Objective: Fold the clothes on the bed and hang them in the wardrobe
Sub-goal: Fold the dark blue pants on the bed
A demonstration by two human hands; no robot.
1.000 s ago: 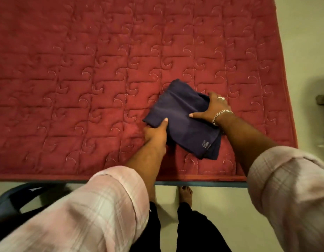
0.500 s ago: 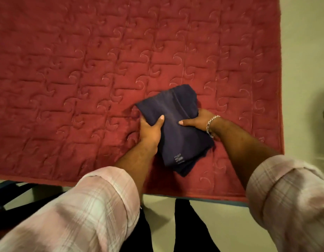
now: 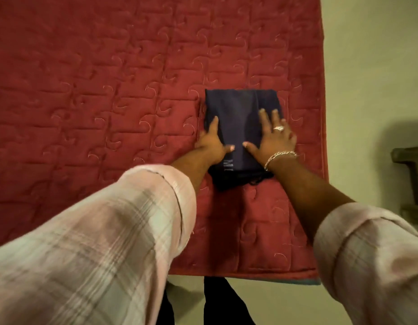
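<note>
With both hands flat on it, the dark navy garment (image 3: 236,118) sits folded into a compact rectangle on the red quilted bed (image 3: 109,90), near the bed's right edge and a bit back from the near edge. Left hand (image 3: 211,143): fingers straight, lying along the garment's left edge, thumb reaching in across the cloth. Right hand (image 3: 273,134): fingers spread and pressed onto the right half, ring and bracelet visible. Neither grip is pinching anything, both palms down, just pressing. Looks like the smoothing/setting pass on the fold. To do it well: keep pressure even across both palms, sweep outward from the centre crease toward the edges so trapped air and ridges go out, not into the middle. There's a vertical ridge between the hands that wants flattening. The near end looks ragged, some loose dark bits poking out under the right wrist, so square that end before lifting. Pale lettering shows near the left thumb, too blurred to read. For the pickup, slide one hand under and keep the other on top, otherwise the layers will likely slip apart. Wardrobe isn't in view; hanging is not yet done.
</note>
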